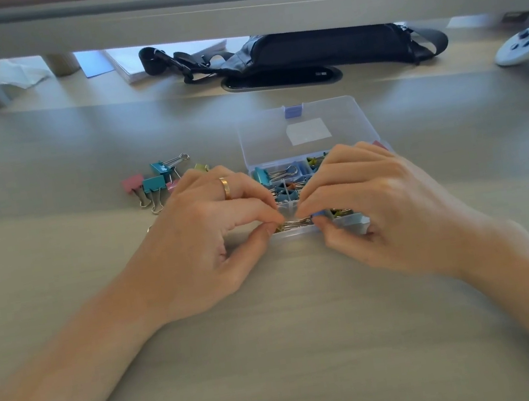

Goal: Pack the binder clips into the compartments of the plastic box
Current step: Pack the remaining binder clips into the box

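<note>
Several pastel binder clips (154, 182) lie left of the clear plastic box (352, 221). Your left hand (207, 239) pinches a yellow clip (280, 228), your right hand (370, 208) a blue clip (318, 214), probably seating both in its near row.

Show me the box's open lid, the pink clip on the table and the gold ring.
Lid (308, 132): head view, on the white label at its middle.
Pink clip (133, 184): head view, on its pink body.
Gold ring (225, 188): head view, on the band across the finger.
</note>
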The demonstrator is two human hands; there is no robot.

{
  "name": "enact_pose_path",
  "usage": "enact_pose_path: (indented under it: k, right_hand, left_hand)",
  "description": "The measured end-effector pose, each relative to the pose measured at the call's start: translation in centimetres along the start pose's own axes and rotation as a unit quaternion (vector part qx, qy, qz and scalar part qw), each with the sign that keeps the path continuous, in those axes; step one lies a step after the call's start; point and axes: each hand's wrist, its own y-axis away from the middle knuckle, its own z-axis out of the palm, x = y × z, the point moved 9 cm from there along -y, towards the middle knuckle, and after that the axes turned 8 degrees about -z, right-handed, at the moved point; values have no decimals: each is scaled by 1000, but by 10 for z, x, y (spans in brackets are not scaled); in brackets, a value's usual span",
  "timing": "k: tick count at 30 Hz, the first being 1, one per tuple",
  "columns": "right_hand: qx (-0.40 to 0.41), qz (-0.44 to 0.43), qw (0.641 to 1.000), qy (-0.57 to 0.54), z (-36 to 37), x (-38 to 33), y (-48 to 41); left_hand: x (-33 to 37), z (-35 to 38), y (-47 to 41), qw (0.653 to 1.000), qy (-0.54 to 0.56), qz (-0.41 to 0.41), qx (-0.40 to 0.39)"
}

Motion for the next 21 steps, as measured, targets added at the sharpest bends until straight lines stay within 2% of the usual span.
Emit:
enact_pose_path:
  k: [7,16,21]
  right_hand:
    - [-3,2,1000,-26,2,-1,1]
    - [-4,-14,1000,-10,2,-4,0]
    - [-1,-8,999,-36,1,-2,3]
  left_hand:
    - [8,0,4,996,-48,69,19]
    - [8,3,2,996,-55,73,-13]
    - [9,6,1,993,-78,88,-28]
